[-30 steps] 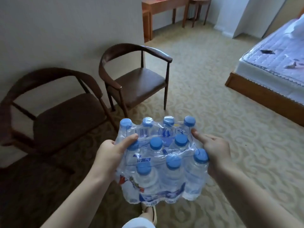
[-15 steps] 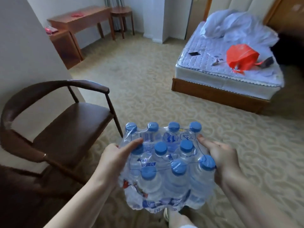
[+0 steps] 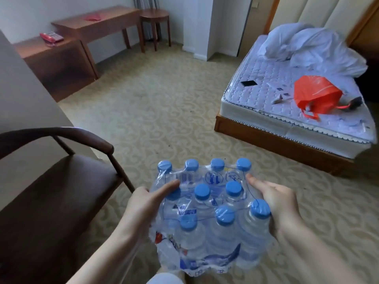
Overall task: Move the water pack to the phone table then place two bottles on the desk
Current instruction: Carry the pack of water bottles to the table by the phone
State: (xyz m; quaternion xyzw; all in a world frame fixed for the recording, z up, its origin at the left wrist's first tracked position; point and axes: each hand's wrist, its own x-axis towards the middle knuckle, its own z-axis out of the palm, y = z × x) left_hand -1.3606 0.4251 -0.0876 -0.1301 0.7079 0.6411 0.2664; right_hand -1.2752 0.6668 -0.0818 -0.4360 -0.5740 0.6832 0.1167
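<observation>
I carry a shrink-wrapped water pack (image 3: 209, 226) of several clear bottles with blue caps, held at waist height over the carpet. My left hand (image 3: 143, 206) grips its left side, thumb lying on top near the barcode. My right hand (image 3: 276, 199) grips its right side. Far off at the upper left stands the low wooden phone table (image 3: 32, 49) with a red phone (image 3: 51, 36) on it. Just beyond it is the taller wooden desk (image 3: 114, 17), carrying a red item.
A dark wooden armchair (image 3: 53, 181) stands close on my left beside a wall corner. A small round stool (image 3: 154, 14) sits past the desk. At the right is a bed (image 3: 287, 111) with crumpled white bedding, an orange bag (image 3: 315, 95) and a black phone. Patterned carpet lies between.
The view has swung right and forward: one chair has dropped out of sight, and the phone table, desk and bed have come closer. Both hands keep the same grip on the pack.
</observation>
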